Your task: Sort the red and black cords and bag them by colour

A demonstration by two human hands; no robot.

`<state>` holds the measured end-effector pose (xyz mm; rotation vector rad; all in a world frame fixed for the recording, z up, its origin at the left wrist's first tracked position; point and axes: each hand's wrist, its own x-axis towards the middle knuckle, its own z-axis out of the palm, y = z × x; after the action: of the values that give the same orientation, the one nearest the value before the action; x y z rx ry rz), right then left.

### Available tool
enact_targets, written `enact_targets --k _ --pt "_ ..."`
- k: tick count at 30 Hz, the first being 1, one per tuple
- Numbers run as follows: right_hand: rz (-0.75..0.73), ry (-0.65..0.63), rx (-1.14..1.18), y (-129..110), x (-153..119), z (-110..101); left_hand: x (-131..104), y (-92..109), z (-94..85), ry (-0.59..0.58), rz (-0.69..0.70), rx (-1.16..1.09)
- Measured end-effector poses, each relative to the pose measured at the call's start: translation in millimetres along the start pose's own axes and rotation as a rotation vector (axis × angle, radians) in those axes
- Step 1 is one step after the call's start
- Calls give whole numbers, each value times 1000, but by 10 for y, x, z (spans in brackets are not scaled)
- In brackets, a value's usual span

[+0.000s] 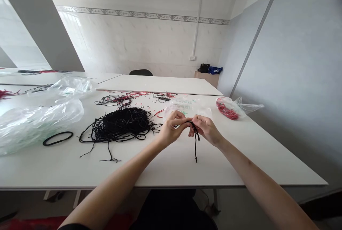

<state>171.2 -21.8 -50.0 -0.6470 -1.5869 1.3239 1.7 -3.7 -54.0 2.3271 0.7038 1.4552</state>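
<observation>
This looks like a small craft workroom, with long white tables (165, 173) pushed together in a plain tiled room, a big heap of black cords (123, 125), scattered red and black strands (120, 99) and clear plastic bags (71, 87) lying across them

On the bench (171, 174), a loop (58, 139) lies just left of the cord pile (124, 125), with a large bag (40, 125) beyond it. Loose strands (117, 99) lie behind the pile; a filled bag (227, 109) sits right (well apart).
</observation>
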Motion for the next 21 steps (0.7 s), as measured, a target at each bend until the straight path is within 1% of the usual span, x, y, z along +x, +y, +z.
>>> enact_targets --k 3,6,11,13,15,17,18,21 --pt "12 -24 33 11 -7 12 -5 -22 14 46 100 39" --pt "13 -28 127 10 -10 22 5 -40 12 82 161 78" --pt "118 -75 217 -9 1 15 10 -54 7 136 214 159" --pt "119 -56 204 -15 7 10 6 -18 0 129 212 180" --pt "73 18 179 -20 11 9 1 45 -8 142 158 185" --pt "4 117 137 -24 12 12 -4 115 -8 166 69 172" --pt "-32 162 103 -27 13 15 -6 146 -2 158 19 155" --pt "-122 246 -55 -36 13 23 -7 203 39 51 -117 92"
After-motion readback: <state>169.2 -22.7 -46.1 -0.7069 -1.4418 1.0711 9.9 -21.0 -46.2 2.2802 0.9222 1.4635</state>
